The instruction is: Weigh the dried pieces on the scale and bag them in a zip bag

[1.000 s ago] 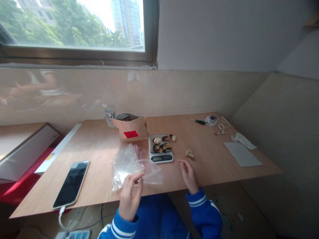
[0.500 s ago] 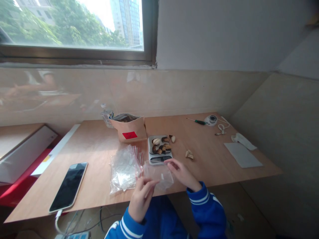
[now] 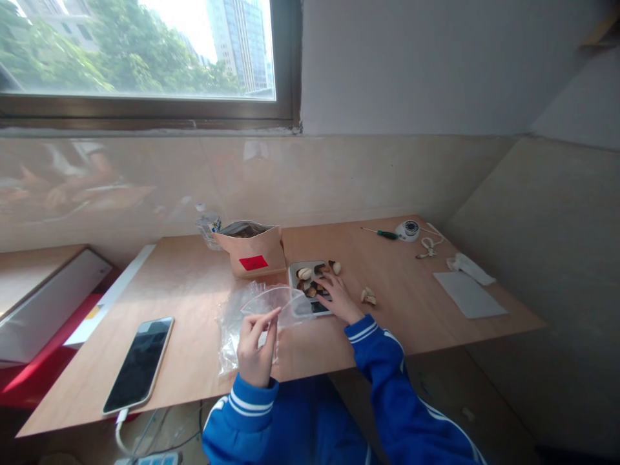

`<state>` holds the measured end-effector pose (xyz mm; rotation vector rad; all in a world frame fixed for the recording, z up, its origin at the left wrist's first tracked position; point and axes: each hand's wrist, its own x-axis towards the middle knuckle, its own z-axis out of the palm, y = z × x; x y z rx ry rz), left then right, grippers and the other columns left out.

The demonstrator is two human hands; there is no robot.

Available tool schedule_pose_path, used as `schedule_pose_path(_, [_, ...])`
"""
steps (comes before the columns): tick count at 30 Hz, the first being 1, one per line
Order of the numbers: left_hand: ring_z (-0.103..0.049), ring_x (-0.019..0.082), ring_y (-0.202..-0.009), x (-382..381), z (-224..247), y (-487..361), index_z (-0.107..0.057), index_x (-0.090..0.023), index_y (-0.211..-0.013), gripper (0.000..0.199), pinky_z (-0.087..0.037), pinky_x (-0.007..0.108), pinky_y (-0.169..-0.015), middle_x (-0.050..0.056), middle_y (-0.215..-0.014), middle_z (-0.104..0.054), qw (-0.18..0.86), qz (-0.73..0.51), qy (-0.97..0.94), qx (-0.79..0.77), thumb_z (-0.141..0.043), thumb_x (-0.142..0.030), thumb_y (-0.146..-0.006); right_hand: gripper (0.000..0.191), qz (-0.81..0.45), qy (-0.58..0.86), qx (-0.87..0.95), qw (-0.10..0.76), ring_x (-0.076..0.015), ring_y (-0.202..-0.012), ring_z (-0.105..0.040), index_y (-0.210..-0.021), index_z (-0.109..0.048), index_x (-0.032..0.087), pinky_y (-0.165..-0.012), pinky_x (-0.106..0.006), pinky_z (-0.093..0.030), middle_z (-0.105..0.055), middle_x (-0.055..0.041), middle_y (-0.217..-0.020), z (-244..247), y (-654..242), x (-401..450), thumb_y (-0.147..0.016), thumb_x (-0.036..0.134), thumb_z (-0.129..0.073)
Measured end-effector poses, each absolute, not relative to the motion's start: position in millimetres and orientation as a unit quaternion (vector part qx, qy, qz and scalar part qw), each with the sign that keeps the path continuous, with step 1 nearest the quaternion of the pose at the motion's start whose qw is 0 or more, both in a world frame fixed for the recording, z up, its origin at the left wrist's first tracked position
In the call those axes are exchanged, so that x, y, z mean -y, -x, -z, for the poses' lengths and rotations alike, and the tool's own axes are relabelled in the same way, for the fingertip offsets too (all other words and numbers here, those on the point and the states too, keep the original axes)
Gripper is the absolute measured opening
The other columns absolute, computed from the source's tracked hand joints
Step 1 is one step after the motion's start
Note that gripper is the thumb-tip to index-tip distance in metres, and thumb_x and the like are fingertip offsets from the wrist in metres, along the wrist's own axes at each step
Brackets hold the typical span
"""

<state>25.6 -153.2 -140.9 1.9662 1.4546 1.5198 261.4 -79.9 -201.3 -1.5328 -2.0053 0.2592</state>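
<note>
My left hand (image 3: 258, 347) pinches the edge of a clear plastic zip bag (image 3: 274, 299), which stretches toward a small kitchen scale (image 3: 293, 267). On the scale's tray lie several brown-and-pale dried pieces (image 3: 304, 274) that look like dried mushrooms. Over the right side of the scale, my right hand (image 3: 340, 299) reaches with its fingers apart, the tips at the pieces. Whether it touches one I cannot tell. A pile of clear zip bags (image 3: 231, 342) lies left of the scale, partly behind my left hand.
Behind the bags stand an open kraft pouch (image 3: 256, 248) with a red label and a plastic bottle (image 3: 208, 227). More pieces (image 3: 368, 296) lie right of the scale. A phone (image 3: 139, 365) on a cable, a screwdriver (image 3: 386, 235), a white camera (image 3: 407, 230) and a white sheet (image 3: 469, 295) are on the table.
My right hand has let go of the zip bag and moved forward over the scale. My left hand has shifted left and up with the bag, which now spreads wider.
</note>
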Motion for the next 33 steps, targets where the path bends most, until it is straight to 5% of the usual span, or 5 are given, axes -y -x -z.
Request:
schedule_pose_path(18, [-0.051,0.011,-0.069,160.8,141.0,-15.4,-0.066,-0.02,-0.099,0.019,-0.047,0.026,-0.068,0.002,-0.084,-0.053,0.104,-0.573,-0.62,-0.526,-0.054,-0.024,-0.084,0.026,-0.158,0.603,0.639,0.451,-0.0207,-0.092,-0.057,-0.105,-0.062,0.02,-0.081,-0.036,-0.048,-0.057,-0.0085,-0.1,204.9,-273.7,84.3,-0.082,0.024,-0.049])
schedule_pose_path(25, [-0.053,0.012,-0.075,166.5,144.3,-38.1,-0.065,-0.021,-0.097,0.018,-0.048,0.026,-0.068,0.003,-0.085,-0.052,0.167,-0.515,-0.679,-0.496,-0.051,-0.022,-0.086,0.025,-0.194,0.537,0.62,0.537,-0.02,-0.104,-0.055,-0.107,-0.06,0.022,-0.095,-0.038,-0.042,-0.061,-0.0059,-0.109,131.7,-250.3,109.9,-0.084,0.027,-0.051])
schedule_pose_path(33, [-0.054,0.013,-0.083,164.0,156.0,-65.8,-0.067,-0.024,-0.1,0.023,-0.048,0.026,-0.075,0.004,-0.088,-0.05,0.159,-0.472,-0.737,-0.456,-0.049,-0.018,-0.086,0.037,-0.263,0.456,0.767,0.367,-0.0163,-0.093,-0.059,-0.117,-0.06,0.028,-0.082,-0.03,-0.049,-0.061,-0.0039,-0.102,77.8,-227.5,129.7,-0.082,0.017,-0.053])
